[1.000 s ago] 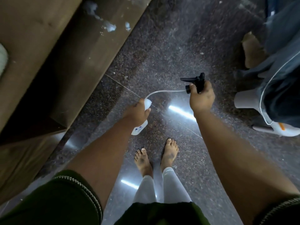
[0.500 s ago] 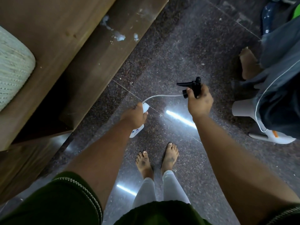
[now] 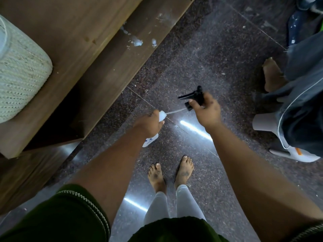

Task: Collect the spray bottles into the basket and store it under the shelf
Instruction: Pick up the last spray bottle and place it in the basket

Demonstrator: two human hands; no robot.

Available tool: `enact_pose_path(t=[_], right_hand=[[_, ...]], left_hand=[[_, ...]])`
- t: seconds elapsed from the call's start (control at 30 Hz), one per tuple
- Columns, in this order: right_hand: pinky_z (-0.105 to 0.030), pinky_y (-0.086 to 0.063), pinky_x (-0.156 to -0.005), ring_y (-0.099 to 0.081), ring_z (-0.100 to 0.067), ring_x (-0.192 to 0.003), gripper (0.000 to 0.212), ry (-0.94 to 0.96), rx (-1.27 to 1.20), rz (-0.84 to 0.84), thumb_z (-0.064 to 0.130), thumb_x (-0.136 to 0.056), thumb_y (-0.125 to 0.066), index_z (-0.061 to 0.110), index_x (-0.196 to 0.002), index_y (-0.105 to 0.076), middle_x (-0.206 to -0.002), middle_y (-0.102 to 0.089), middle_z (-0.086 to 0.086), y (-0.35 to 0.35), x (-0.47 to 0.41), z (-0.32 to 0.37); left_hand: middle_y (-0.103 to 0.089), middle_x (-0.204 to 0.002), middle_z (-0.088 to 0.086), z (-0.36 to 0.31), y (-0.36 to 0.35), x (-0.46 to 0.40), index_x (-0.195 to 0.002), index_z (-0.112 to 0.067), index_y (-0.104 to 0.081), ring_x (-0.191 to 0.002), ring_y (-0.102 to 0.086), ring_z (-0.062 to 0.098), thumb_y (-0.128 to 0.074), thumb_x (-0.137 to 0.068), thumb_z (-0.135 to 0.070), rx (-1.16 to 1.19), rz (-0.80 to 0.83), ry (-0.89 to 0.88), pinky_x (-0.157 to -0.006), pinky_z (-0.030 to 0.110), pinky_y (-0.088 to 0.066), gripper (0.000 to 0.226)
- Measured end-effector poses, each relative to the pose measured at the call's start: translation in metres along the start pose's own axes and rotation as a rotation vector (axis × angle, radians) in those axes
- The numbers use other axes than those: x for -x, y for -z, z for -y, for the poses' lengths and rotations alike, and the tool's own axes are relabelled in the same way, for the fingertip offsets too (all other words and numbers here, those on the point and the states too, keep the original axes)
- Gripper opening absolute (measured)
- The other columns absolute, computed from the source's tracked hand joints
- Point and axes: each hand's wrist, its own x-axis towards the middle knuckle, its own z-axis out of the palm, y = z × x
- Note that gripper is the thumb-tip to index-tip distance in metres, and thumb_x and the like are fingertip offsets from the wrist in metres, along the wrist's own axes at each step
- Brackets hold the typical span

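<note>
Head view: looking down at a dark speckled floor (image 3: 201, 55).
Feet (image 3: 170, 173): bare, at 6 o'clock, nearest.
Left hand (image 3: 148, 124): fingers closed around a white spray bottle (image 3: 150, 140), neck up, held above the floor.
Right hand (image 3: 207, 110): at 1 o'clock of the left, fingers pinching the black trigger head (image 3: 192, 96); its thin tube (image 3: 174, 111) runs into the bottle neck.
Shelf (image 3: 83, 55): wooden, 10 o'clock.
Basket (image 3: 21, 81): pale, woven, on the shelf, far left.

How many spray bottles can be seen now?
1: a white bottle in the left hand, its black trigger head pulled off in the right hand. Others may be hidden.
</note>
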Motion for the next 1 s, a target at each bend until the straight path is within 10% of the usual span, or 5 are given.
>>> enact_pose_path(t=[0.4, 0.63, 0.73, 0.87, 1.0], right_hand=[[-0.026, -0.054, -0.088, -0.064, -0.017, -0.088, 0.027, -0.134, -0.125, 0.734, 0.003, -0.081, -0.071, -0.002, -0.106, -0.063, -0.097, -0.067, -0.012, 0.005, -0.008, 0.031], [-0.026, -0.057, -0.051, -0.06, -0.015, -0.046, 0.028, -0.463, -0.127, 0.246, 0.024, -0.075, -0.073, 0.002, -0.086, -0.059, -0.072, -0.067, -0.013, -0.005, 0.008, 0.072], [-0.018, -0.034, -0.037, -0.046, -0.01, -0.036, 0.039, -0.521, -0.135, 0.395, 0.047, -0.081, -0.061, 0.01, -0.073, -0.057, -0.06, -0.057, -0.006, -0.008, 0.029, 0.089], [-0.032, -0.04, -0.076, -0.048, -0.014, -0.075, 0.074, -0.444, -0.12, 0.624, 0.085, -0.072, -0.036, 0.019, -0.098, -0.057, -0.083, -0.053, 0.002, 0.003, 0.039, 0.09], [-0.037, -0.035, -0.104, -0.043, -0.021, -0.126, 0.064, -0.452, -0.622, 0.678, 0.059, -0.088, -0.043, 0.014, -0.132, -0.048, -0.135, -0.049, -0.003, 0.013, 0.032, 0.067]], left_hand=[[-0.06, -0.122, 0.019, -0.029, 0.016, 0.023, -0.124, -0.005, -0.042, -0.117, -0.054, 0.034, -0.039, -0.098, -0.041, 0.002, -0.083, -0.138, -0.099, 0.041, -0.035, 0.044], [-0.061, -0.12, 0.016, -0.047, 0.034, 0.025, -0.122, -0.004, -0.043, -0.117, -0.052, 0.032, -0.043, -0.097, -0.029, -0.165, -0.291, -0.148, -0.109, 0.043, -0.026, 0.036], [-0.061, -0.12, 0.014, -0.046, 0.043, 0.031, -0.129, -0.005, -0.039, -0.117, -0.052, 0.032, -0.044, -0.096, -0.027, -0.12, -0.294, -0.128, -0.101, 0.042, -0.032, 0.04], [-0.06, -0.124, 0.014, -0.035, 0.053, 0.04, -0.136, -0.008, -0.034, -0.118, -0.053, 0.032, -0.041, -0.097, -0.031, -0.06, -0.288, -0.108, -0.1, 0.04, -0.033, 0.045], [-0.065, -0.114, 0.012, -0.029, 0.057, 0.053, -0.136, -0.015, -0.034, -0.106, -0.06, 0.032, -0.037, -0.099, -0.043, 0.471, -0.127, -0.025, -0.086, 0.038, -0.043, 0.046]])
